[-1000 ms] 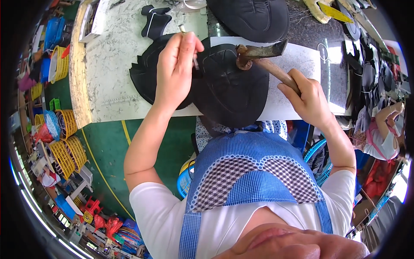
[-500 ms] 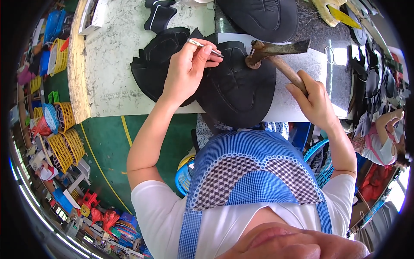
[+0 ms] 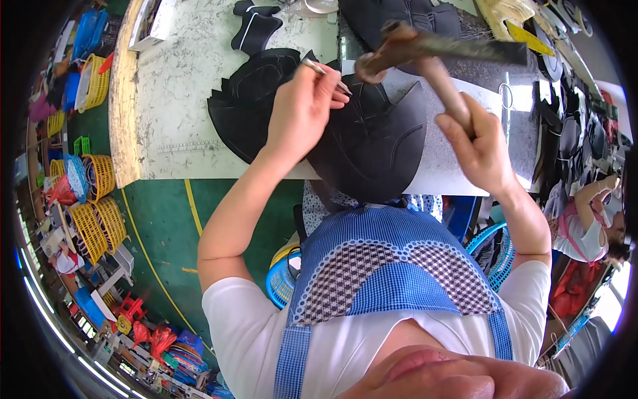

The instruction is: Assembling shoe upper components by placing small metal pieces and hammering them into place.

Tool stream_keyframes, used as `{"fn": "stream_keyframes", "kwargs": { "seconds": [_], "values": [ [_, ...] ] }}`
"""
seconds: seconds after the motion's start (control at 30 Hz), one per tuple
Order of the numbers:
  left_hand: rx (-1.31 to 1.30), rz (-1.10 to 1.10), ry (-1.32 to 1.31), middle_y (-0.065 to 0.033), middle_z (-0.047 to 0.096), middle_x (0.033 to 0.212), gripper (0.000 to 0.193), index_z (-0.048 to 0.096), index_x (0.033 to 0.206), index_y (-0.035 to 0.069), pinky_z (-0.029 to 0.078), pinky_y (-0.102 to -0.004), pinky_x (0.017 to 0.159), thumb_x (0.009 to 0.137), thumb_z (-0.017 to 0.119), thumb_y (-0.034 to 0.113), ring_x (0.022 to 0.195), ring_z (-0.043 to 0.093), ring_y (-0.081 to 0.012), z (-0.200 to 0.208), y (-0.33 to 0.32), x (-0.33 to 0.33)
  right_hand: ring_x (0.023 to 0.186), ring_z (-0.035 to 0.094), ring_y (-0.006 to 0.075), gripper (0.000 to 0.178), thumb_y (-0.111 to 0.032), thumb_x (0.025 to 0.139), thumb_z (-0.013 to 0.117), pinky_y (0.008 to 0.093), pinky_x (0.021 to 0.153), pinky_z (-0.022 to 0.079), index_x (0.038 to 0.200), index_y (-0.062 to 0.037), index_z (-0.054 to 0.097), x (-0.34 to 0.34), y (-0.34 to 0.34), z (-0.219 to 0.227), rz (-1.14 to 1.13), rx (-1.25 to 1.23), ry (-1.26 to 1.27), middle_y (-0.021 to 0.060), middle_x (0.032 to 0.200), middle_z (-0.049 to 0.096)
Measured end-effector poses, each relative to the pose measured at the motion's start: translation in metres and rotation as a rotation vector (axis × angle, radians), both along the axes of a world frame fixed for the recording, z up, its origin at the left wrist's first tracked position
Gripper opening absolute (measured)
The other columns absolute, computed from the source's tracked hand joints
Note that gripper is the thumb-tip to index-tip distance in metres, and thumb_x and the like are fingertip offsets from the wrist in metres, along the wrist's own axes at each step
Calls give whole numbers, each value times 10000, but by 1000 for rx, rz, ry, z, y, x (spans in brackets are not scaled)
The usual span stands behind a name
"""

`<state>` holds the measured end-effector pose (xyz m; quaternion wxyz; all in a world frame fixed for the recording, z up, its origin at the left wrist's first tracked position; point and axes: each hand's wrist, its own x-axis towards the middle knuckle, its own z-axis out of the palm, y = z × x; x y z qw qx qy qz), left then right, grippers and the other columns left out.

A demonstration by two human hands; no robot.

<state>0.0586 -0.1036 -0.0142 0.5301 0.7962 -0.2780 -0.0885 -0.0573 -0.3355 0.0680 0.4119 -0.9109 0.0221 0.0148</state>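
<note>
My left hand (image 3: 302, 113) is closed in a pinch on a slim silver pen-shaped tool (image 3: 327, 72), held slanted. Its tip is at a black sheet piece (image 3: 372, 156) with stitched lines and a notched upper edge, which overhangs the table's near edge. In my right hand (image 3: 480, 143) is the wooden handle of a hammer (image 3: 446, 86). The hammer's dark, worn head is raised over the upper part of the piece, apart from the tool and blurred by motion. Beneath and left of my left hand lie more black pieces (image 3: 239, 113) with jagged edges.
A white worktable (image 3: 179, 113) with a wooden left edge carries black strips (image 3: 256, 30) and further black pieces (image 3: 379, 16) at the back. Black parts hang at the right, near another person (image 3: 585, 219). Yellow baskets (image 3: 93, 226) stand at the left; blue baskets (image 3: 282, 282) flank my apron.
The hammer has risen away from the black piece. My left hand has shifted slightly right and nearer to me in the picture, still pinching the silver tool.
</note>
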Motion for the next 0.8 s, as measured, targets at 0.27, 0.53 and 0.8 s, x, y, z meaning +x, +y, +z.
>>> {"fn": "stream_keyframes", "kwargs": {
  "seconds": [0.27,0.53,0.8],
  "values": [
    [-189,30,311,-97,670,826,243,571,973,-48,556,-252,630,978,559,194,720,682,-146,-2,-3,5,508,441,92,307,-280,955,604,279,455,333,865,10,561,-10,-12,-4,-107,77,66,46,578,487],
    [229,34,-591,-68,627,748,144,571,926,17,529,-289,513,893,645,136,626,656,-204,6,-13,-14,601,590,134,193,-109,870,656,265,552,466,964,48,594,-14,-12,12,107,212,-295,93,722,640],
    [-107,289,23,-78,629,784,206,536,905,3,507,-280,541,974,564,195,595,619,-148,-7,5,5,535,419,63,230,-198,933,630,283,457,341,860,4,548,-12,-7,2,-162,93,74,29,550,450]
  ]
}}
